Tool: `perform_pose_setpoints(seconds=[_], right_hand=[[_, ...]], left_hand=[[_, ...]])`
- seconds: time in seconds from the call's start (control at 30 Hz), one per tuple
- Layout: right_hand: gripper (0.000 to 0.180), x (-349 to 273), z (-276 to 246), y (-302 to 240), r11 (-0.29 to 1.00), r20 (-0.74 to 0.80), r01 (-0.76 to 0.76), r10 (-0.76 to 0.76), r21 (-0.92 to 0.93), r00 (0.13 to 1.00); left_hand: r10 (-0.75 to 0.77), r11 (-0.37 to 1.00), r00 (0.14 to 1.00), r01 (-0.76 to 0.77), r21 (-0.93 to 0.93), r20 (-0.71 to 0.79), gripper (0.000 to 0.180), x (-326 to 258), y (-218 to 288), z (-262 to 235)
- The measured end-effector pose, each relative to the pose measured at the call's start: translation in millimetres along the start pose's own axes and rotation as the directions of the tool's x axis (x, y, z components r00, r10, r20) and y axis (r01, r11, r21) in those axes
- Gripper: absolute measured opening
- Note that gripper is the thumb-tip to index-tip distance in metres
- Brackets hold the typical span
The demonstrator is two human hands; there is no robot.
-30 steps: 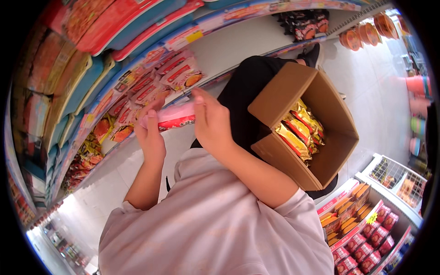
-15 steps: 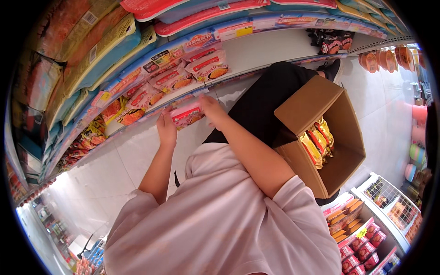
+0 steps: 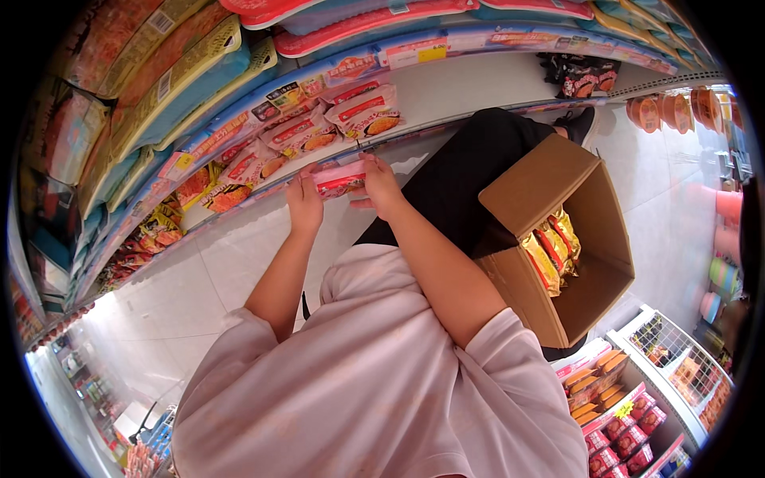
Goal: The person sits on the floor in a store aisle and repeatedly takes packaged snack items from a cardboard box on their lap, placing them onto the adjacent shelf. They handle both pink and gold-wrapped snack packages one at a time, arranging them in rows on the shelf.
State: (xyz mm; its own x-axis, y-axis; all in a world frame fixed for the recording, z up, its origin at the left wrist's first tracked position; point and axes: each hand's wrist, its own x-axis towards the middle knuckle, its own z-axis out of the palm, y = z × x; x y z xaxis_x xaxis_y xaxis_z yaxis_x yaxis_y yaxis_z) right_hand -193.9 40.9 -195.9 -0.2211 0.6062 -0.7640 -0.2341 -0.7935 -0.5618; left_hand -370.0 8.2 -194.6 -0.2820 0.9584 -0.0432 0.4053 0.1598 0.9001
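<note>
Open carton: At near right, a brown cardboard box (image 3: 610, 239) is sitting tilted against a dark trouser leg (image 3: 454, 171), its support not clearly showing; a shifting knee would be risking a tip.
Gold packets: Several gold packets (image 3: 551, 248) are leaning together inside the box; they would be sliding about if it rolled.
Left hand: The person's left hand (image 3: 304, 199) is curling closed around the left end of the pink packet, thumb and fingers pinching.
Right hand: The right hand (image 3: 381, 190) is holding the right end between thumb and fingers, some lower fingers spreading partly open beneath.
Pink packet: The red-banded pink packet (image 3: 339, 178) is hanging between both hands, just short of the shelf edge; uneven pulling would be straining the wrapper, and a loosening pinch would be dropping it onto the floor (image 3: 239, 295).
Shelf row: Farther off, pink packets (image 3: 366, 113) are leaning along the low shelf (image 3: 454, 84); a careless knock would be toppling them.
Black packets: At far right, black packets (image 3: 578, 80) are standing well apart.
</note>
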Motion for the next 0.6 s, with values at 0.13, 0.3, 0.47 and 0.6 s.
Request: perform_pose_setpoints(seconds=[0.13,0.3,0.47,0.6], right_hand=[[0.055,1.6,0.6,3.5,0.998,-0.025,0.056,-0.056,-0.008,0.998],[0.053,4.3,-3.2,1.7,0.991,-0.092,0.116,-0.109,0.070,0.990],[0.052,-6.7,0.8,-5.1,0.992,-0.036,0.114,-0.112,0.052,0.993],[0.050,-5.6,-3.3,-4.3,0.988,-0.014,0.141,-0.140,0.056,0.990]], left_hand=[[-0.245,0.964,0.970,0.243,-0.112,-0.004,0.051,5.6,-23.4,2.9],[-0.760,0.456,0.634,0.674,-0.581,0.139,0.093,-21.8,16.0,13.4],[-0.646,0.297,0.695,0.611,-0.734,0.317,0.098,-30.6,-11.9,31.0],[-0.617,0.431,0.741,0.602,-0.672,0.267,0.087,-29.5,23.5,43.3]])
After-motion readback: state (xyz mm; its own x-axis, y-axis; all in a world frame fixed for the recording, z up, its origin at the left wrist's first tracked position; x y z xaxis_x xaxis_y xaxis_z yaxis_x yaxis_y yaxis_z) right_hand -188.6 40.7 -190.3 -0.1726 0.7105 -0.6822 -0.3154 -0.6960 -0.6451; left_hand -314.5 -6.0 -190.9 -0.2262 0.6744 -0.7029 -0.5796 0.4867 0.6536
